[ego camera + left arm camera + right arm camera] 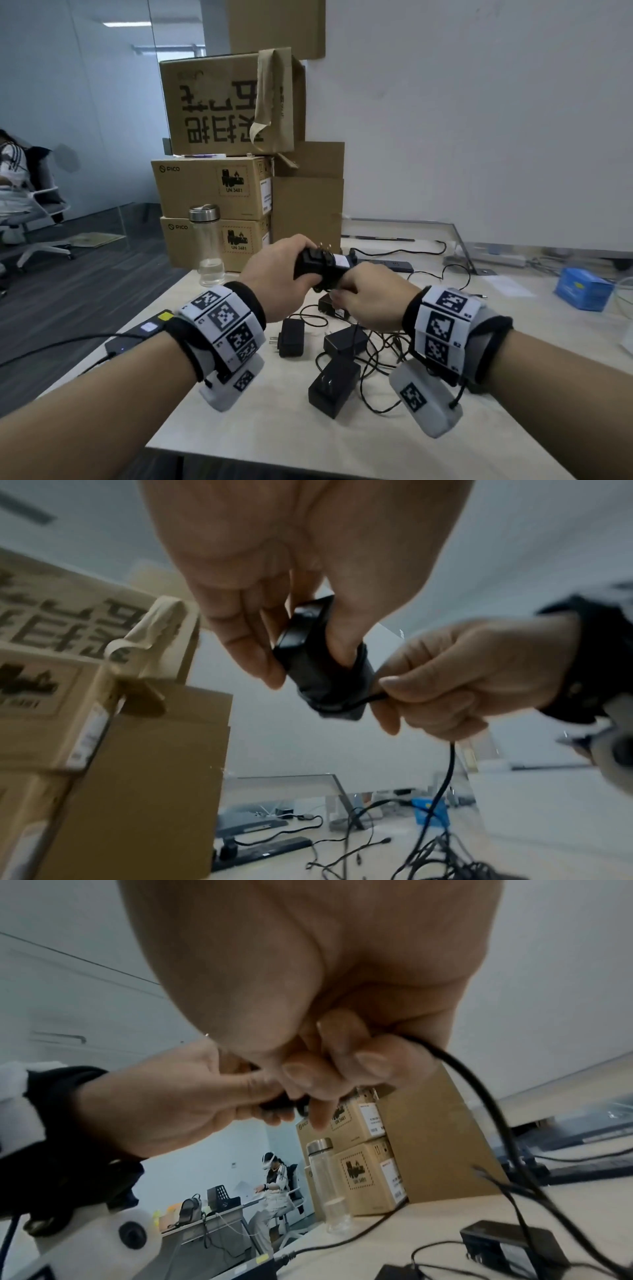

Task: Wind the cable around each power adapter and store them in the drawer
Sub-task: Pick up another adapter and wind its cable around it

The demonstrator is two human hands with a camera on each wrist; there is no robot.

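Adapter, black with a white label, sits above the table in the left hand, fingers and thumb clamped round its body; its metal prongs point up and away from the person; turns of black cable already lie round its lower end. The right hand is just beside it, touching the left, thumb and curled fingers pinching the cable close to the adapter; from that pinch the cable drops down to the tangle of black leads on the table.

Below the hands lie more adapters: one flat with its prongs to the left, one just right of it, a larger one nearer the person with its prongs up, and another partly hidden under the right hand; their leads are all loose and mixed together. No drawer shows in any view.

A clear bottle with a steel cap stands at the table's far left edge, in front of stacked cardboard boxes; a blue box sits far right; a black power strip lies beyond the hands; a dark device with a plugged lead lies by the left wrist. A seated person is in the background at left.
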